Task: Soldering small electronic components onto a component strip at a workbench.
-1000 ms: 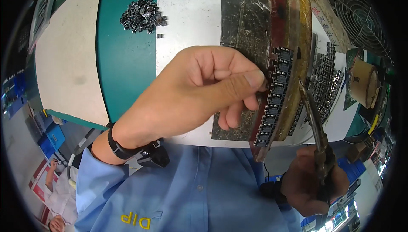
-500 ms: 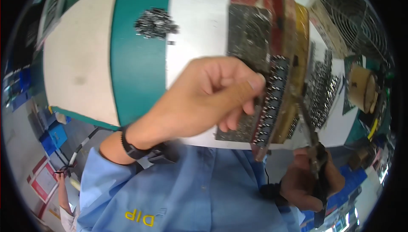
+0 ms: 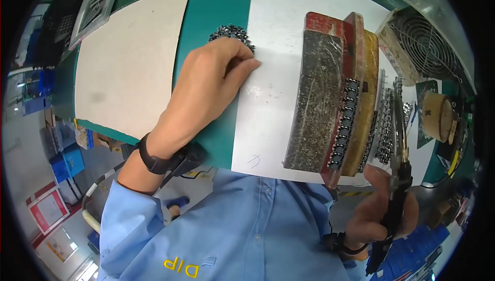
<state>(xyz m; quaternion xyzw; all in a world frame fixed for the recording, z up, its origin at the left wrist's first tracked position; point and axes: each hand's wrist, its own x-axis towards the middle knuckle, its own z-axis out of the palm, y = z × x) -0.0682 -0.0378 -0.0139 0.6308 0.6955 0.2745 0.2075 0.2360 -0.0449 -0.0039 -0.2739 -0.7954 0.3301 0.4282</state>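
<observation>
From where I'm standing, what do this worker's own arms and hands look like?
The left hand and right hand are bare, without gloves. The left sleeve is plain light blue and stops short of a black wristband, with a bulky black piece beside it. The right wrist wears a black band too; little of that sleeve shows.

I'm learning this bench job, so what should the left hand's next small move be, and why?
Probably close its pinch on a single part from the pile: the left hand is right beside that pile, thumb and forefinger together, though I can't tell whether they hold a part. The right hand grips the long, thin-tipped tool, well away from the pile.
</observation>
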